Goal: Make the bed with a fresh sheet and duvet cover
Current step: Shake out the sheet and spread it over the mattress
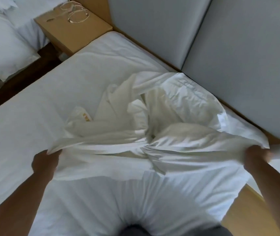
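Here, a person leans over the bed (16, 133) with both hands spread wide, each gripping one end of a single edge of a white duvet cover (135, 147). The left hand (45, 160) bunches the cloth in a fist above the middle of the mattress. The right hand (255, 155), blurred, clutches the other end out by the bed's right-hand side, close to the grey headboard (238, 57).

The held edge runs taut from hand to hand, crosswise to the person's body. The rest of the cover lies straight ahead in a crumpled heap, and its far end reaches the headboard, where a quilted patch, likely the duvet (187, 92), shows. Most of the heap sits toward the right hand's side, so the coming spread looks to depend on carrying the cloth leftward over the open stretch of sheet (67, 74).

A bedside cabinet (72, 29) with loose cables (76, 12) stands beyond the mattress corner, well apart from the work.
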